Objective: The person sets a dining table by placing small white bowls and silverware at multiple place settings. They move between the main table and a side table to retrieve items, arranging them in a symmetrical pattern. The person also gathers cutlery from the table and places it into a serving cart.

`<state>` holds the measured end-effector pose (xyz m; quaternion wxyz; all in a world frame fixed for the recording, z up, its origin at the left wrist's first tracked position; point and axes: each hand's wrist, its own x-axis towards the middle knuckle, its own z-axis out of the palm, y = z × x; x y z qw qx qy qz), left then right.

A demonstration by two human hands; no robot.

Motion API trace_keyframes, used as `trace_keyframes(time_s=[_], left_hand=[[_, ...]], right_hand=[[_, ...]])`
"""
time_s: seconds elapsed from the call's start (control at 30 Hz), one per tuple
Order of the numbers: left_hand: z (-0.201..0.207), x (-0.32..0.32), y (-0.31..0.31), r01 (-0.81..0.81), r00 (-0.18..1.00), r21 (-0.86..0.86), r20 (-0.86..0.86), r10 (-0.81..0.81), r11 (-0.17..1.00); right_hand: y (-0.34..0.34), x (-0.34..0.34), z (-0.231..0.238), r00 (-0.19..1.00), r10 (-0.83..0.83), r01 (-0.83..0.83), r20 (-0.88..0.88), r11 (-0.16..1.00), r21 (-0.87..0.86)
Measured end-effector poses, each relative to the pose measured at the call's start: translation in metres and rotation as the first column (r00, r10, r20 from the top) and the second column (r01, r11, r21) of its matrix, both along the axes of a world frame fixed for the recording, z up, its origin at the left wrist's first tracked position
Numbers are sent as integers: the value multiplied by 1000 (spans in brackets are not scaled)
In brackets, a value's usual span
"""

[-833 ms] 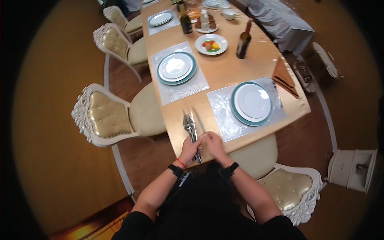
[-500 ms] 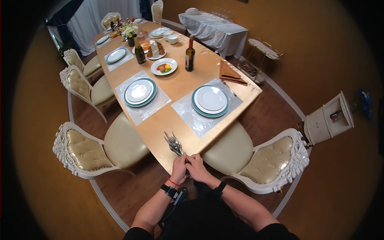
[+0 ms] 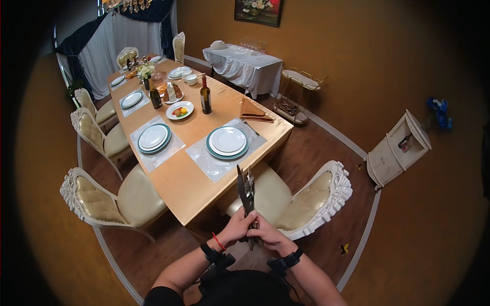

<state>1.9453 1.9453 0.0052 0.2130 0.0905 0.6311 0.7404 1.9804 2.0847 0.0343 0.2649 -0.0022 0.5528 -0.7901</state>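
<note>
A bundle of metal cutlery (image 3: 248,189), forks with a dark-looking knife among them, stands up from between my hands. My left hand (image 3: 237,226) is closed round it, thumb on top. My right hand (image 3: 267,234) grips the same bundle from the other side, lower down, and handle ends show beneath. The cutlery is past the table's near edge, in front of a cream chair (image 3: 270,189). On the table, the nearest setting is a stack of white plates on a teal-rimmed plate (image 3: 227,142), resting on a silvery placemat (image 3: 204,162). A folded brown napkin (image 3: 252,111) lies beyond it.
The gold-covered table (image 3: 178,196) carries a red-capped bottle (image 3: 205,96), a dish of food (image 3: 179,110) and a second plate stack (image 3: 154,137). Another chair (image 3: 109,196) stands left. Rightward are a bar cart (image 3: 301,80) and a white cabinet (image 3: 395,153).
My hands and the cutlery have shifted right, from over the table corner to in front of the right chair. The view has turned right and up; the bundle now points more upright, its knife showing.
</note>
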Motion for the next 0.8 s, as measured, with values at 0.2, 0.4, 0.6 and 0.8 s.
trace_keyframes(time_s=[0.2,0.4,0.6,0.8], left_hand=[[77,-10,122,310,945,3,-108,-308,951],[115,-29,230,353,920,-89,-151,-362,932],[118,-71,318,353,928,5,-125,-350,935],[85,-150,421,363,924,37,-143,-354,931]], right_hand=[[116,14,49,976,-204,201,-80,979,-45],[221,5,53,957,-220,272,190,910,-313],[302,-40,63,946,-221,265,237,948,-175],[399,-105,65,920,-366,377,140,925,-57]])
